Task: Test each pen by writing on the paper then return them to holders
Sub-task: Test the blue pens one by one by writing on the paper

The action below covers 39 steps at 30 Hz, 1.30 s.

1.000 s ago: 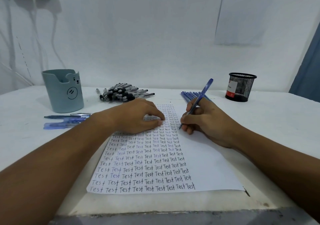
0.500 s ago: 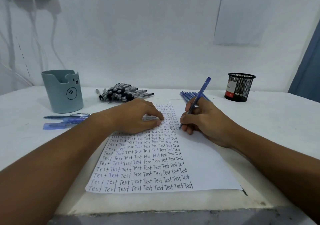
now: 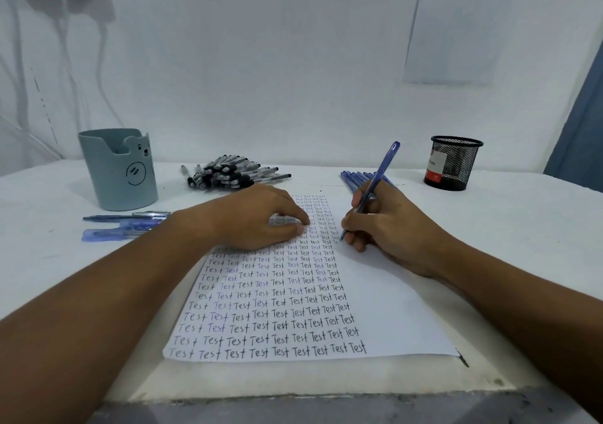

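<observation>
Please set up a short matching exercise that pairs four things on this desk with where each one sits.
Things:
1. blue pen
2. bear-face holder
3. mesh holder
4. black pen pile

Places:
A. far right of the table, beyond the paper
B. gripped in the right hand, tip on the paper
C. left of the table, behind a few loose blue pens
D. beyond the left hand, near the paper's top edge

Pairs: 1-B, 2-C, 3-A, 4-D

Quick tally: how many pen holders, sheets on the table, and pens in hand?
Pen holders: 2 (bear cup, black mesh cup)
Sheets on table: 1 (paper)
Pens in hand: 1 (blue pen, right hand)
Total: 4
</observation>
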Motion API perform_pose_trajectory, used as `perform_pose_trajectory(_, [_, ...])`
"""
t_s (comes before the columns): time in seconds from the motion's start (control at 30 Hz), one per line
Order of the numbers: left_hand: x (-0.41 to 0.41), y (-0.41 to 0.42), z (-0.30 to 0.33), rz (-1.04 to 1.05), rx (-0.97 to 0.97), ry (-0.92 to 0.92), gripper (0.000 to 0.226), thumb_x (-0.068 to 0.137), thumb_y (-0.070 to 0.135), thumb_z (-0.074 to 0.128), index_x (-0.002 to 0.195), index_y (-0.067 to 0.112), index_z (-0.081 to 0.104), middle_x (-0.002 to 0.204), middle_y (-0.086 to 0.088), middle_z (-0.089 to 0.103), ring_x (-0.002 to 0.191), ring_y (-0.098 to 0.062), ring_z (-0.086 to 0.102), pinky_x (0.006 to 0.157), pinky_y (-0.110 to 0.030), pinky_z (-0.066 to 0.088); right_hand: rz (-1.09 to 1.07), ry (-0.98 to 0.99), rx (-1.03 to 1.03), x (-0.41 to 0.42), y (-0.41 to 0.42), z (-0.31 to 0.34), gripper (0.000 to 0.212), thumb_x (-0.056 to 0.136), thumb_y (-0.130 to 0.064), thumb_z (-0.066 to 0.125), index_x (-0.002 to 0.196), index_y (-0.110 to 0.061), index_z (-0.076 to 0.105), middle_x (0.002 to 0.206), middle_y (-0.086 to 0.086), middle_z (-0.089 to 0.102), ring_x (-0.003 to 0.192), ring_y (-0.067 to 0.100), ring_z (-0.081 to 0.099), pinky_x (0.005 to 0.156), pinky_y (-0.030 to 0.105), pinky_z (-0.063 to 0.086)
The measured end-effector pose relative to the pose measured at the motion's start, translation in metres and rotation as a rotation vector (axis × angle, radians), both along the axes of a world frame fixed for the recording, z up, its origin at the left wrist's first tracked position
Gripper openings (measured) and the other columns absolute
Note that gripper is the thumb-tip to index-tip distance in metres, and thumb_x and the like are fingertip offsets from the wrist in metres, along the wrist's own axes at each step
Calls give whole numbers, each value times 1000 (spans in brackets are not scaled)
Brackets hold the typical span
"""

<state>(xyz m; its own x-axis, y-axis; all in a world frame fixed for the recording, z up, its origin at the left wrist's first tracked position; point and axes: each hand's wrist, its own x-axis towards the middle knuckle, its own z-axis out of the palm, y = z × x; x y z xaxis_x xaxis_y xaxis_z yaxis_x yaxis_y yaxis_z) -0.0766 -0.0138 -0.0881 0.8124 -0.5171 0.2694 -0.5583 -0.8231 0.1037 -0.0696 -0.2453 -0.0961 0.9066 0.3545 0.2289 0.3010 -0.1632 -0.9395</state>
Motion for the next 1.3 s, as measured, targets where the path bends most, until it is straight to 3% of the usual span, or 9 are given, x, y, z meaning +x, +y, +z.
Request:
perform_pose_trajectory(0.2, [-2, 6, 3, 79, -37, -48, 23, 96, 34, 56, 116, 32, 67, 111, 17, 61, 92, 9, 52, 82, -14, 38, 16, 52, 60, 1, 0, 0, 26, 85, 13, 59, 89, -8, 44, 68, 17, 58, 58, 28, 56, 51, 34, 45])
perform_pose_trajectory(0.33, [-3, 18, 14, 241, -111, -137, 22, 94, 6, 57, 102, 19, 72, 99, 3, 64, 88, -9, 55, 85, -31, 47, -2, 41, 44, 1, 0, -1, 25, 85, 11, 57, 89, -9, 44, 65, 14, 58, 57, 27, 55, 50, 34, 43])
perform_pose_trajectory(0.4, [-6, 27, 18, 305, -108, -125, 25, 91, -2, 58, 97, 16, 73, 94, 3, 64, 83, -8, 55, 79, -26, 49, -10, 96, 128, 0, 1, 1, 26, 86, 12, 55, 89, -10, 42, 64, 13, 55, 53, 25, 53, 46, 32, 38])
perform_pose_trajectory(0.5, [-10, 38, 22, 394, -113, -54, 28, 87, -8, 57, 93, 14, 74, 86, 3, 62, 75, -3, 55, 66, -13, 44, -20, 132, 164, 1, 7, 8, 13, 96, -9, 55, 92, -11, 43, 67, 14, 54, 54, 24, 51, 47, 33, 35])
perform_pose_trajectory(0.6, [-13, 45, 28, 452, -139, -17, 32, 84, -12, 54, 89, 14, 73, 81, 1, 63, 76, -12, 62, 64, -15, 46, -58, 176, 184, 8, 17, 27, 28, 103, -29, 43, 84, -10, 46, 67, 13, 59, 54, 24, 55, 51, 32, 43])
perform_pose_trajectory(0.73, [-16, 50, 29, 488, -160, 14, 32, 84, -13, 54, 89, 11, 74, 85, -4, 68, 81, -15, 65, 72, -20, 52, -62, 193, 283, 22, 33, 49, 31, 103, -16, 38, 77, -6, 50, 70, 13, 58, 58, 27, 62, 55, 34, 54])
perform_pose_trajectory(0.83, [-16, 50, 29, 514, -152, 50, 33, 84, -13, 54, 91, 11, 74, 86, -5, 69, 83, -17, 66, 78, -27, 55, -62, 167, 267, 32, 43, 56, 22, 102, -14, 40, 88, -5, 54, 76, 11, 59, 50, 19, 55, 48, 26, 44])
perform_pose_trajectory(0.97, [-16, 50, 32, 539, -103, 66, 34, 84, -12, 53, 93, 13, 74, 77, 4, 63, 76, -11, 62, 64, -15, 46, -118, 160, 354, 38, 50, 48, 21, 104, -29, 43, 103, -12, 55, 73, 8, 59, 47, 14, 42, 43, 23, 33])
perform_pose_trajectory(1.3, [-15, 51, 27, 548, -50, 97, 26, 89, -4, 56, 98, 13, 74, 74, 14, 58, 72, 1, 56, 71, -13, 45, -134, 100, 322, 42, 47, 32, 25, 103, -29, 45, 99, -11, 62, 61, 4, 47, 40, 10, 36, 43, 24, 30])
